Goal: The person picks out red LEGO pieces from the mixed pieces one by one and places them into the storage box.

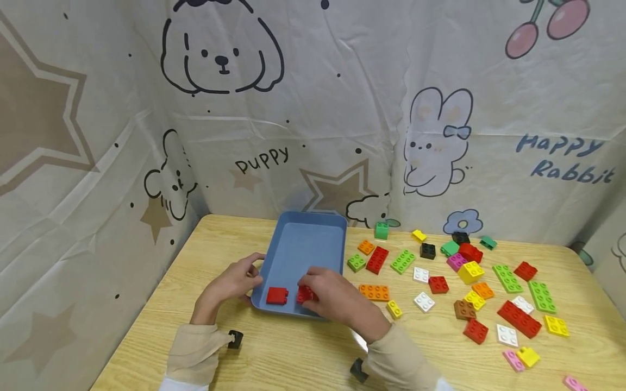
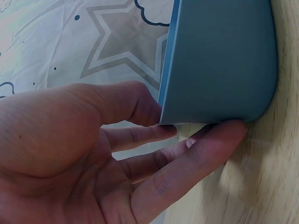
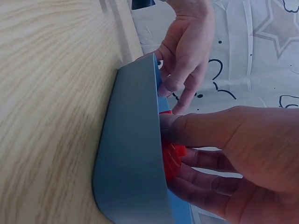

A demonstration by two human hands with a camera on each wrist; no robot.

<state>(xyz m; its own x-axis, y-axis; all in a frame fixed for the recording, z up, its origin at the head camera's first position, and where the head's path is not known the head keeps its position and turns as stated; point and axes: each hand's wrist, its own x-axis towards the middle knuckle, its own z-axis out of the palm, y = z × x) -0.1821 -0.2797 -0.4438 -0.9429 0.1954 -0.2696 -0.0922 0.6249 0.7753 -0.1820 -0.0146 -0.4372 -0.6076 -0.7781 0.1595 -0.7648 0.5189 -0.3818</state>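
Observation:
A shallow blue tray [image 1: 313, 250] stands on the table, its near end toward me. My left hand [image 1: 237, 279] grips its left rim near the close corner; in the left wrist view that hand's fingers [image 2: 196, 163] touch the tray's outer wall [image 2: 219, 60]. Inside the near right part of the tray, my right hand [image 1: 335, 298] pinches a red toy brick [image 1: 304, 295]. The right wrist view shows this brick [image 3: 171, 161] with a rounded, lined side, partly hidden by the thumb and the tray wall. Another red brick [image 1: 277, 296] lies in the tray's near left corner.
Many loose toy bricks spread over the right side of the wooden table [image 1: 293, 353], among them an orange brick [image 1: 374, 292] and a long red brick [image 1: 377, 260] close to the tray. A printed cloth [image 1: 313, 108] hangs behind the table and along its sides.

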